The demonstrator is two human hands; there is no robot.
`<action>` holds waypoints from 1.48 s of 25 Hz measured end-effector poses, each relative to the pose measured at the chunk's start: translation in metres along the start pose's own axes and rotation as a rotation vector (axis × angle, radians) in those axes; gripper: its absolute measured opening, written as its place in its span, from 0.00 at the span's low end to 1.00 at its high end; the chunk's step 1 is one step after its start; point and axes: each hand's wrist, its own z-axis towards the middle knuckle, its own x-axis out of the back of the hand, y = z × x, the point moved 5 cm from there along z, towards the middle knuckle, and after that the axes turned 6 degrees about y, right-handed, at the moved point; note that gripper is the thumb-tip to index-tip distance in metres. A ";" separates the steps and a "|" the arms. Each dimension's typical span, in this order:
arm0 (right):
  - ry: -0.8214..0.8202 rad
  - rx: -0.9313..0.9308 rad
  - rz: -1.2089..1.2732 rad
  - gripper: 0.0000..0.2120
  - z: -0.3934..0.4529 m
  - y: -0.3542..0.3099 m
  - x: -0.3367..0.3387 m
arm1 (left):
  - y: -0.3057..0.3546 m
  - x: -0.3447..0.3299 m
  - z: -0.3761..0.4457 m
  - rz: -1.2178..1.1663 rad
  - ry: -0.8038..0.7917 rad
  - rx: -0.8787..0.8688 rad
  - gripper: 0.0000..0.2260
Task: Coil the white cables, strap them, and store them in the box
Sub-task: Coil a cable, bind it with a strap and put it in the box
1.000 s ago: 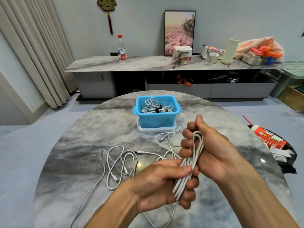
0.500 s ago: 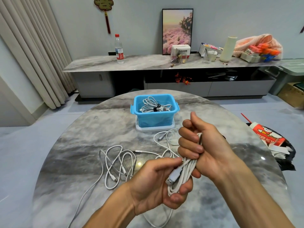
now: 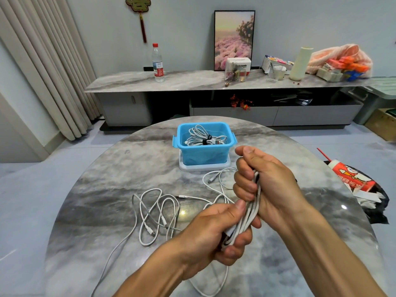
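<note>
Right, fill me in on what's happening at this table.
A person is bundling a white cable: both the left hand and the right hand grip the coiled loops. No strap shows on this bundle yet. The blue box already holds strapped coils, and more loose cables lie on the marble table.

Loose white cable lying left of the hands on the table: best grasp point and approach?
Pinch the loose cable where its loops cross and bunch, coming straight down from above. It lies flat on the table, so side approaches likely slide under nothing; the crossing gathers several strands at once.
</note>
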 end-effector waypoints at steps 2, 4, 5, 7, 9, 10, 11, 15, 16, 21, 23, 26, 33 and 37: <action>-0.006 0.053 0.084 0.13 0.005 -0.005 0.008 | 0.006 0.000 0.001 0.013 0.029 -0.039 0.14; -0.137 -0.014 0.107 0.26 0.009 0.004 0.010 | 0.021 0.008 -0.002 -0.059 0.081 -0.131 0.12; -0.238 -0.081 0.046 0.30 0.007 0.018 0.006 | 0.031 0.017 -0.005 -0.109 0.118 -0.185 0.10; -0.430 -0.201 -0.164 0.29 -0.002 0.052 -0.002 | 0.048 0.035 -0.013 -0.203 0.183 -0.274 0.09; -0.573 -0.314 -0.334 0.25 -0.012 0.081 -0.007 | 0.060 0.051 -0.019 -0.304 0.246 -0.330 0.09; -0.630 -0.352 -0.408 0.25 -0.016 0.088 -0.007 | 0.067 0.058 -0.022 -0.373 0.281 -0.367 0.09; -0.659 -0.353 -0.510 0.24 -0.017 0.087 -0.005 | 0.074 0.065 -0.025 -0.455 0.311 -0.412 0.10; -0.496 -0.265 -0.883 0.14 -0.009 0.050 0.022 | 0.099 0.106 -0.046 -0.147 0.672 -0.540 0.13; -0.433 -0.206 -0.868 0.14 -0.006 0.031 0.026 | 0.100 0.108 -0.050 0.226 0.816 -0.505 0.13; -0.260 -0.084 -0.507 0.13 0.000 -0.024 0.032 | 0.067 0.055 -0.019 1.149 0.505 -0.414 0.13; -0.230 -0.194 -0.295 0.12 -0.003 -0.015 0.031 | 0.053 0.045 -0.011 0.973 0.311 -0.324 0.13; -0.218 -0.251 -0.094 0.11 -0.003 -0.009 0.024 | 0.046 0.041 -0.011 0.614 0.216 -0.275 0.11; -0.169 -0.313 0.323 0.14 -0.011 0.019 0.003 | 0.035 0.049 0.001 0.547 0.350 -0.310 0.12; -0.267 -0.232 0.344 0.14 -0.018 0.023 -0.007 | 0.037 0.051 -0.001 0.428 0.375 -0.401 0.10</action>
